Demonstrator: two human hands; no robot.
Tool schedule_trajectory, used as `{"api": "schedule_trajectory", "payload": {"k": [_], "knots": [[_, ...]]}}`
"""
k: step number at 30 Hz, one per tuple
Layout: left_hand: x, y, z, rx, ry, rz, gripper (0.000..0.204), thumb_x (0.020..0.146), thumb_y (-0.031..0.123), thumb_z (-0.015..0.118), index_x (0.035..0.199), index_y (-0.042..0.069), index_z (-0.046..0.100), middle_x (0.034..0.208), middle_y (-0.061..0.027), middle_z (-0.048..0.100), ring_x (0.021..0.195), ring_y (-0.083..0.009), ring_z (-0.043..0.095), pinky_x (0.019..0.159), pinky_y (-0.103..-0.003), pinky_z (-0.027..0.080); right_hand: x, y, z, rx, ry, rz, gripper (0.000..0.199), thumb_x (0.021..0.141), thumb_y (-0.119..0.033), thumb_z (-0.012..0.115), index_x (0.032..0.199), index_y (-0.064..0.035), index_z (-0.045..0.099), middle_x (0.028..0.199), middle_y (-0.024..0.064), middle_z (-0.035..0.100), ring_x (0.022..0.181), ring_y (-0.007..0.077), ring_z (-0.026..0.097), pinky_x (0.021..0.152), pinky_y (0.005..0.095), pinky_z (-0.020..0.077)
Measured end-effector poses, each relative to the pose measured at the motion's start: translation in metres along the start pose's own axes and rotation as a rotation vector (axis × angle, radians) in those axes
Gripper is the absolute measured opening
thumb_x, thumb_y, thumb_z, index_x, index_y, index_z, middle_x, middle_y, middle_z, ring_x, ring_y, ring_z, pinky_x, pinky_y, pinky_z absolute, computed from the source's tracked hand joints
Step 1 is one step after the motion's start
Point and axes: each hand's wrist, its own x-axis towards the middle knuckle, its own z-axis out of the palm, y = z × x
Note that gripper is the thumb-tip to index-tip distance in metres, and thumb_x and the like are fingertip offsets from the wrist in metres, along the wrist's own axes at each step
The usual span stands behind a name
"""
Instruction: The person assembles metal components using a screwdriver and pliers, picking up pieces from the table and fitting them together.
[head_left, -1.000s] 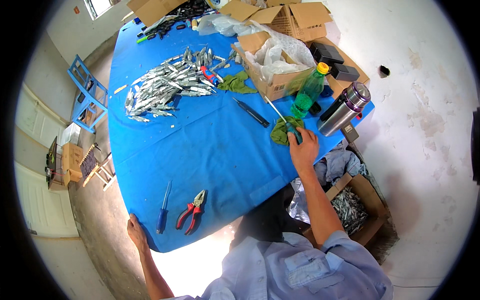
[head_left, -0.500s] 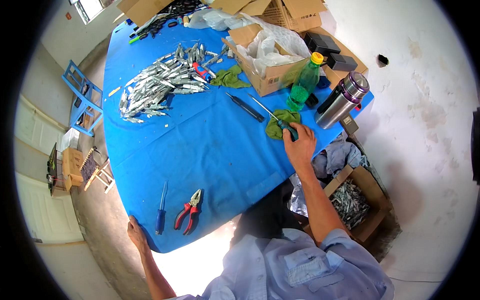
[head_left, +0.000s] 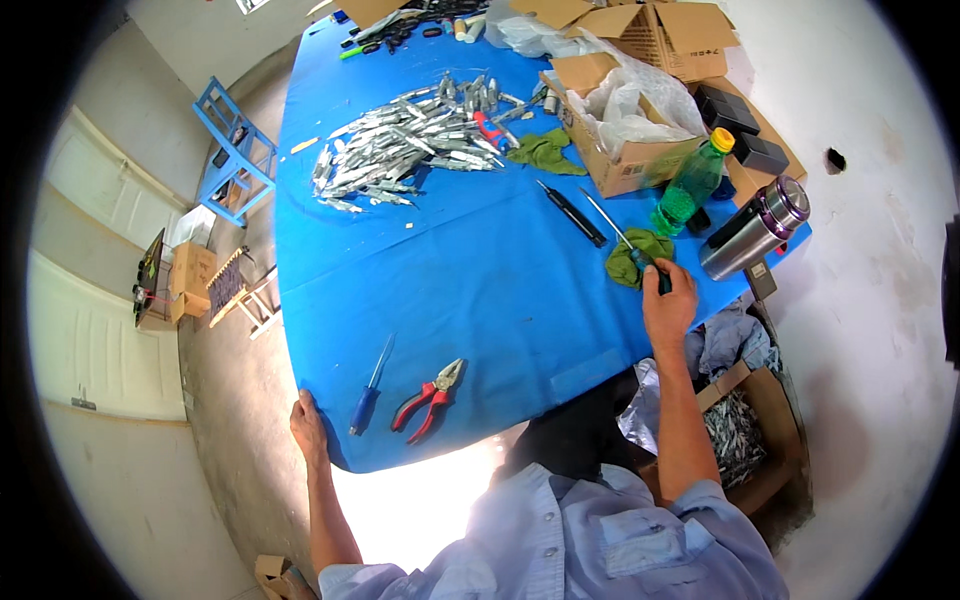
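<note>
My right hand (head_left: pixel 670 302) is closed around the dark green handle of a screwdriver (head_left: pixel 610 222), its shaft pointing away to the upper left over a crumpled green cloth (head_left: pixel 620 264). A black pen-shaped tool (head_left: pixel 574 215) lies just left of that cloth. My left hand (head_left: pixel 309 428) is at the left front table edge, fingers curled against it and partly hidden. Near it lie a screwdriver with a blue handle (head_left: pixel 365 404) and pliers with red-and-black grips (head_left: pixel 430 399). Farther back is a heap of silvery metal pieces (head_left: pixel 390 150) with a red-and-blue handle (head_left: pixel 490 131) at its right.
Behind my right hand stand a green bottle with a yellow cap (head_left: pixel 692 185), a steel flask (head_left: pixel 752 232) and a carton holding plastic bags (head_left: pixel 635 166). Another green cloth (head_left: pixel 543 151) lies by the heap. Below the table's right side sits a box of metal pieces (head_left: pixel 735 440).
The whole view has shifted, so the table and everything on it appear farther right and slightly higher. My right hand still holds the screwdriver over the cloth; my left stays at the table edge.
</note>
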Motion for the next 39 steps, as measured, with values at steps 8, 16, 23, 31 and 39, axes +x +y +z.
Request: {"api": "schedule_trajectory", "payload": {"k": [8,16,23,31,39], "knots": [[0.001,-0.003,0.001,-0.019,-0.012,-0.044,0.075,0.105,0.065,0.046,0.085,-0.005,0.063,0.076,-0.0135,0.059,0.075,-0.0214,0.052,0.071,-0.041,0.046,0.001,-0.003,-0.003,0.022,-0.002,0.002,0.024,0.09,-0.02,0.074,0.105,-0.0011,0.076,0.106,0.0169,0.074,0.1,0.0367,0.068,0.088,0.0459,0.0538],[0.001,-0.006,0.0,-0.026,-0.013,-0.079,0.076,0.103,0.068,0.049,0.09,-0.005,0.065,0.082,-0.0141,0.063,0.078,-0.0216,0.054,0.073,-0.04,0.047,0.0,-0.004,-0.003,0.038,-0.016,0.017,0.024,0.091,-0.019,0.074,0.106,-0.0007,0.076,0.105,0.0166,0.074,0.101,0.0365,0.068,0.089,0.0454,0.0535],[0.001,-0.008,-0.001,-0.052,-0.046,-0.077,0.077,0.102,0.07,0.049,0.089,-0.005,0.064,0.08,-0.0126,0.06,0.077,-0.0204,0.052,0.071,-0.041,0.046,0.0,0.003,0.0,0.011,-0.022,0.029,0.023,0.091,-0.02,0.074,0.105,-0.0016,0.077,0.106,0.0163,0.074,0.102,0.0366,0.067,0.09,0.0454,0.0533],[0.0,-0.005,0.0,-0.055,-0.037,-0.079,0.076,0.1,0.073,0.048,0.091,0.0,0.066,0.078,-0.0089,0.059,0.075,-0.0179,0.053,0.073,-0.041,0.047,0.0,0.002,-0.001,-0.021,-0.036,0.045,0.024,0.091,-0.021,0.074,0.106,-0.0025,0.077,0.108,0.015,0.074,0.105,0.0356,0.066,0.092,0.0455,0.0527],[-0.001,-0.006,0.0,-0.061,-0.04,-0.072,0.074,0.099,0.075,0.048,0.086,0.004,0.062,0.073,-0.0055,0.053,0.072,-0.0154,0.048,0.069,-0.039,0.044,-0.002,0.004,-0.001,-0.02,-0.039,0.055,0.024,0.092,-0.022,0.073,0.106,-0.0031,0.077,0.107,0.0141,0.074,0.104,0.0354,0.067,0.092,0.0458,0.0527]]}}
